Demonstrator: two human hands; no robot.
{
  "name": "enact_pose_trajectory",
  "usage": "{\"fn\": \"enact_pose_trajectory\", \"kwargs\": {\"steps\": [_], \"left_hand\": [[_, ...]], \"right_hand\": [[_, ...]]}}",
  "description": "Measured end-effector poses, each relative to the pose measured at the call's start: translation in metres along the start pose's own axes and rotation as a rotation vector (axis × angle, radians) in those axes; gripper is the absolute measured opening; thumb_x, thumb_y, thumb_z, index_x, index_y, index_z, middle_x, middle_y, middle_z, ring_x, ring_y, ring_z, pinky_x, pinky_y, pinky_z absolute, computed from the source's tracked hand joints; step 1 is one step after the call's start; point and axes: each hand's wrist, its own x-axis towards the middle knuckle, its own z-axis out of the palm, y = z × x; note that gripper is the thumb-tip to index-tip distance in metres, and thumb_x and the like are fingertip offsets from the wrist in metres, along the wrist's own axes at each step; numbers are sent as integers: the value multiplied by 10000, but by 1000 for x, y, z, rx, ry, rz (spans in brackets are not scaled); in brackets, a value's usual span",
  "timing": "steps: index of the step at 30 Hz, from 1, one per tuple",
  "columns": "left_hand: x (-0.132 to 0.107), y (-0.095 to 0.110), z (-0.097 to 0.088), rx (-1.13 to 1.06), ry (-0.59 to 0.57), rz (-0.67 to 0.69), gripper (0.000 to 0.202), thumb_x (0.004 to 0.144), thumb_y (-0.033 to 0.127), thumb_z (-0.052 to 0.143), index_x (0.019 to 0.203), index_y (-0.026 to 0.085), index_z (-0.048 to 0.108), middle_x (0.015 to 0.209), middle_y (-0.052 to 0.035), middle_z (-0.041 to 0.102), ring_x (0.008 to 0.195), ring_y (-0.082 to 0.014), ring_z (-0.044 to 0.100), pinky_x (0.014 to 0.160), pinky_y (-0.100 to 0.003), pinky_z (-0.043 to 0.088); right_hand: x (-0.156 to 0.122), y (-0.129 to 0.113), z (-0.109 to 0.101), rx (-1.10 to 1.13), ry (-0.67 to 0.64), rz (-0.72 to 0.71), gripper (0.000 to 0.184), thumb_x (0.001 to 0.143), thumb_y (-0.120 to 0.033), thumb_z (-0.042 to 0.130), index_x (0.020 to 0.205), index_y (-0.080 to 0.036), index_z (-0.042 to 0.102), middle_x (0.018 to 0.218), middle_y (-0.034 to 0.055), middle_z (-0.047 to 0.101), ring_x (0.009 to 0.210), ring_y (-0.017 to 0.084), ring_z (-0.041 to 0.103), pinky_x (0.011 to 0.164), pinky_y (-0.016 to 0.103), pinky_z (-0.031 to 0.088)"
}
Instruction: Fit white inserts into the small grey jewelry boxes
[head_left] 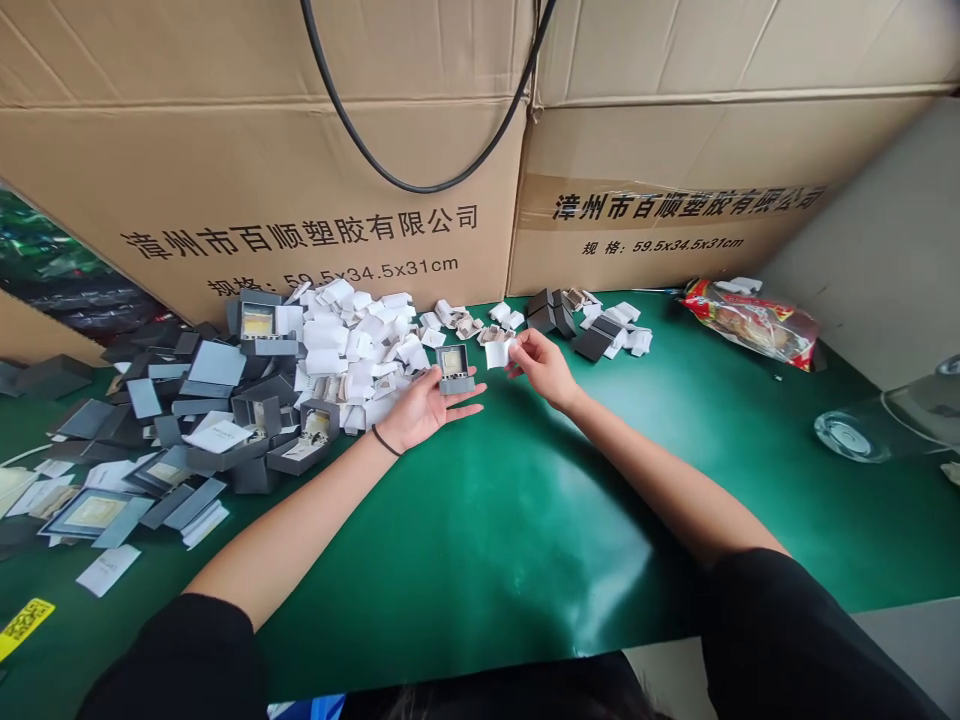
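In the middle of the head view, my left hand (421,408) holds a small dark grey box (454,368) between thumb and fingers, its other fingers stretched out. The box's lid is up and a pale insert shows inside. Just to the right, my right hand (546,368) pinches a small folded white paper piece (498,354) by its right edge. The paper and the box are apart. Left of my left hand lies a heap of white paper pieces (352,340), partly behind the hand. Beyond my right hand stand closed dark boxes (551,312).
Many grey boxes (214,370), some open, are piled at the left on the green table (480,560). Large cardboard cartons (285,170) form a wall behind, with a black cable (427,188) hanging before them. At the right lie a red food packet (754,322) and a clear glass (892,420).
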Motion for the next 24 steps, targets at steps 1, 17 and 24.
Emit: {"fn": "enact_pose_trajectory", "kwargs": {"steps": [1, 17, 24], "left_hand": [[2, -2, 2, 17, -8, -7, 287, 887, 357, 527, 1111, 187, 587, 1314, -108, 558, 1115, -316, 597, 904, -552, 492], [-10, -16, 8, 91, -116, -87, 372, 889, 469, 492, 1168, 226, 534, 1067, -83, 667, 1005, -272, 652, 820, -507, 547], [-9, -17, 7, 109, -148, -75, 373, 883, 497, 481, 1136, 238, 569, 1072, -62, 654, 940, -230, 657, 821, -479, 556]], "right_hand": [[0, -4, -2, -13, 11, -18, 282, 786, -468, 583, 783, -214, 462, 643, -51, 526, 593, 102, 523, 590, 254, 479], [-32, -41, 27, -514, -279, -283, 122, 836, -212, 466, 822, -193, 586, 836, 15, 620, 672, 119, 517, 634, 244, 436], [-34, -30, 28, -609, -345, -279, 151, 852, -198, 427, 847, -199, 578, 891, 25, 630, 641, 117, 530, 608, 232, 425]]}}
